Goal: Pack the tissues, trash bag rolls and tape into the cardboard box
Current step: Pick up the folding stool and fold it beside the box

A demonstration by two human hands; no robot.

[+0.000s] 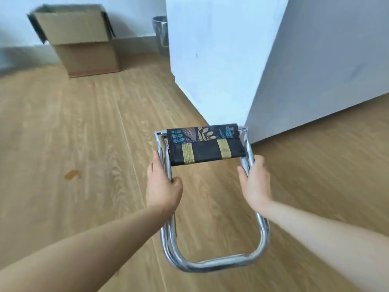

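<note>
Bare floor [84,144] lies open up to the box [84,43], whose top flaps stand open. A white pillar [221,60] blocks the right; a bin [161,34] stands just behind it.

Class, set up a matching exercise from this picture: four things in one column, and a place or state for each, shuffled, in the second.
Things:
1. cardboard box
2. folding stool
3. wire wastebasket
4. brown stain

Places or states:
A. held by its metal frame in both hands
B. on the wood floor, left of the left hand
C. open-topped, against the far wall
D. partly hidden behind the white wall corner

Pairs: 1-C, 2-A, 3-D, 4-B
</note>
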